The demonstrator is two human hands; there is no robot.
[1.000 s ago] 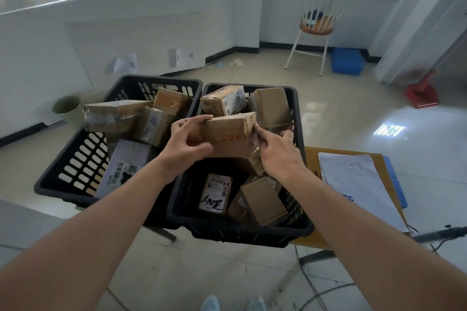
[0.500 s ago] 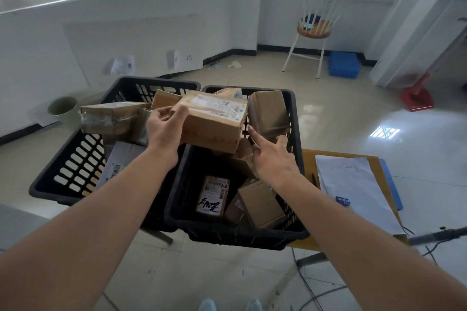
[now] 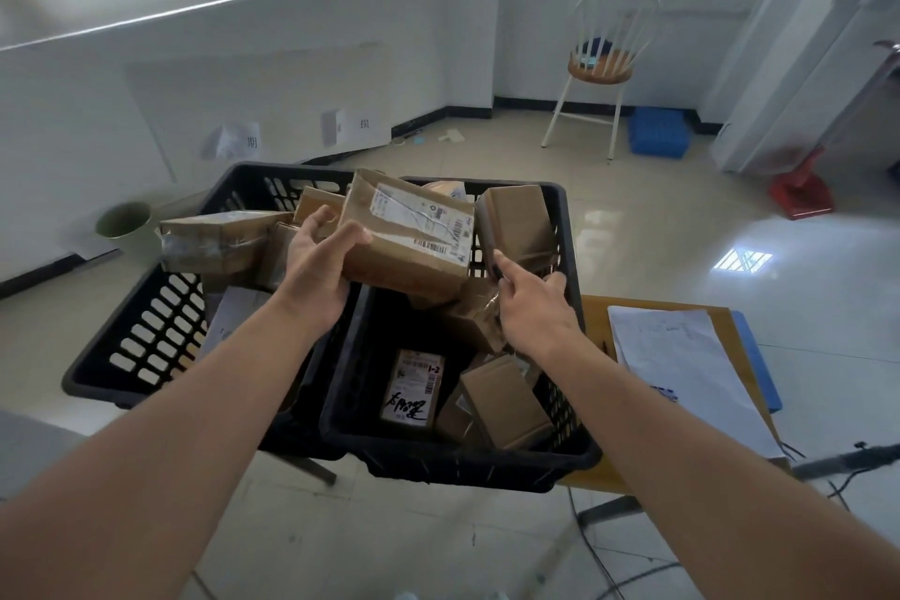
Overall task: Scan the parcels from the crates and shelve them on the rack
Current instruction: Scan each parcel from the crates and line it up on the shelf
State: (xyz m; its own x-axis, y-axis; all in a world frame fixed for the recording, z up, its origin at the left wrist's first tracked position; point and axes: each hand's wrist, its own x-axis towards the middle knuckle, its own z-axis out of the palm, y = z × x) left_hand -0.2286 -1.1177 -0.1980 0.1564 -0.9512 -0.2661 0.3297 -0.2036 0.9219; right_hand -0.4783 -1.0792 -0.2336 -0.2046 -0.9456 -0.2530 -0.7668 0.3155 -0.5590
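My left hand [image 3: 314, 263] grips the left end of a brown cardboard parcel [image 3: 409, 241] and holds it tilted above the two black crates, its white shipping label facing up. My right hand [image 3: 533, 302] hovers just right of the parcel, not touching it, with forefinger stretched out and thumb apart. The right crate [image 3: 487, 465] holds several parcels, one with a label marked 1-2 [image 3: 414, 387]. The left crate [image 3: 146, 331] holds several more boxes, including a taped one [image 3: 219, 241]. No rack is in view.
A wooden table [image 3: 599, 468] with white papers [image 3: 682, 370] stands right of the crates. A white chair [image 3: 604, 63], a blue bin [image 3: 657, 132] and a red dustpan [image 3: 801, 190] sit on the floor beyond. A green bucket [image 3: 124, 222] stands by the left wall. Cables trail at the lower right.
My left hand has lifted the parcel out of the right crate and turned its label upward. My right hand has let go of it and drawn back to the right.
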